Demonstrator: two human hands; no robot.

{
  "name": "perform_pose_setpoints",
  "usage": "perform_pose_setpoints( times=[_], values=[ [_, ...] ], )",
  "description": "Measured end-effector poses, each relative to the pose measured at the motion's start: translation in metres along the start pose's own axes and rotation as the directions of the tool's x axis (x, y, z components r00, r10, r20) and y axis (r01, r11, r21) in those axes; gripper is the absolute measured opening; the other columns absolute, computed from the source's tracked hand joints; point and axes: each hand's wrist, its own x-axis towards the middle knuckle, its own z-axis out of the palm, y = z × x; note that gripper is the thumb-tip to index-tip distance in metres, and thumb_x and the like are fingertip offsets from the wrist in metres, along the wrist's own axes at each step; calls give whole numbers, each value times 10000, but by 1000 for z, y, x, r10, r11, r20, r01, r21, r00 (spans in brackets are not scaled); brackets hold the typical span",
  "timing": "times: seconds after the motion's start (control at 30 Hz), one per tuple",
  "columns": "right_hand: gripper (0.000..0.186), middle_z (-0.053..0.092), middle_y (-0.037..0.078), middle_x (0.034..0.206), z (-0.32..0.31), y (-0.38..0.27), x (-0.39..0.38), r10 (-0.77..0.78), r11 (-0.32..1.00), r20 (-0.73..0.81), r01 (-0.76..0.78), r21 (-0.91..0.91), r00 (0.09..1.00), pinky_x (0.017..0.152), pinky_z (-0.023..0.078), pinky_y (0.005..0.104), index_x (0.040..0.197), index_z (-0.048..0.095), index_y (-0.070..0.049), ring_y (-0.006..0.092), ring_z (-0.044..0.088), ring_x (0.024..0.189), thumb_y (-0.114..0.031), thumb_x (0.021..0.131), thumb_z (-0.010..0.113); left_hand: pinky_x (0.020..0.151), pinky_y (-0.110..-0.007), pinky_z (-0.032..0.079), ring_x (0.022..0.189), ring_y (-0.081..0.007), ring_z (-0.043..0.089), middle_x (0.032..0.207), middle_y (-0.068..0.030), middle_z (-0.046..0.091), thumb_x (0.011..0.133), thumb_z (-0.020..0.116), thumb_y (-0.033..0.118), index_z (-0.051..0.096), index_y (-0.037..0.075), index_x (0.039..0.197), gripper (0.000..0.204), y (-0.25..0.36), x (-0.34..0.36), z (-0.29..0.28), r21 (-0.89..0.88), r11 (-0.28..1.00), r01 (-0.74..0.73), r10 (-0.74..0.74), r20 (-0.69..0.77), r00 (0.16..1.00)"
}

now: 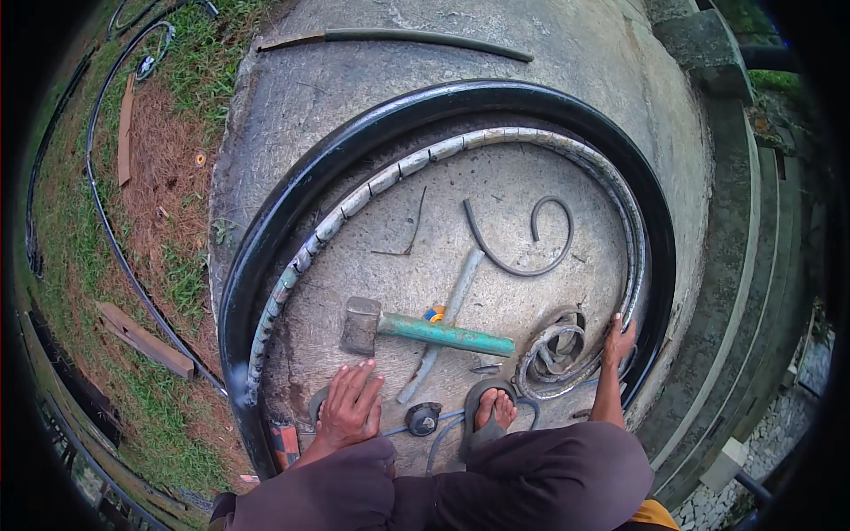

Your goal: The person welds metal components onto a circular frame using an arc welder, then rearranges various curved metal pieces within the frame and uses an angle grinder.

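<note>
A thick, glossy black hoop [443, 99] lies around the work area, curving from the left over the far side to the right. Inside it runs a silvery segmented tube [382, 181], with dark slits across its left part. My right hand [620, 339] is closed around the near right end of this tube, beside a loose coil [524, 367]. My left hand [351, 403] rests above my left foot, fingers stretched out and nothing in them. Just beyond it lies a mallet with a blocky head [360, 326] and a green handle [452, 334], across a pale pipe [463, 288].
A curled grey hose [531, 271] and a bent thin rod [416, 232] lie within the hoop. A round black object [423, 419] sits between my feet. Beyond is a long bar [425, 37]. Wooden pieces [146, 339] lie on grass at left; concrete steps [735, 292] border the right.
</note>
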Motion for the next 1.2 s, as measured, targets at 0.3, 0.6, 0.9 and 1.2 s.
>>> perform_pose_setpoints(
  times=[0.3,0.6,0.9,1.2],
  values=[
    [563,682,243,1039,1,23,5,74,997,49,-72,-41,996,871,484,438,1242,584,62,350,642,922,-421,959,646,1072,-492,435,1211,-334,599,1345,-183,595,767,690,74,683,12,1151,389,-7,1,1,-38,999,30,-30,4,1000],
    [598,694,265,1021,-1,29,7,39,996,45,-35,-84,998,837,490,457,1248,580,70,377,661,900,-456,967,629,1065,-464,445,1215,-292,611,1310,-149,637,782,686,78,717,22,1101,325,-6,4,-1,-49,996,72,-72,3,997],
    [493,653,122,845,-8,10,7,40,999,19,-39,-34,999,718,461,394,1098,637,56,230,567,754,-411,943,667,1062,-453,448,1207,-283,612,1295,-143,647,770,672,86,715,20,1100,339,-5,8,-2,-31,996,78,-78,24,997],
    [466,686,147,801,-5,11,8,57,993,-73,-64,-99,996,712,474,419,1056,685,40,272,604,719,-398,898,713,1079,-464,427,1211,-285,602,1305,-143,636,782,686,89,708,25,1101,326,-1,7,0,5,998,69,-70,32,997]
  ],
)
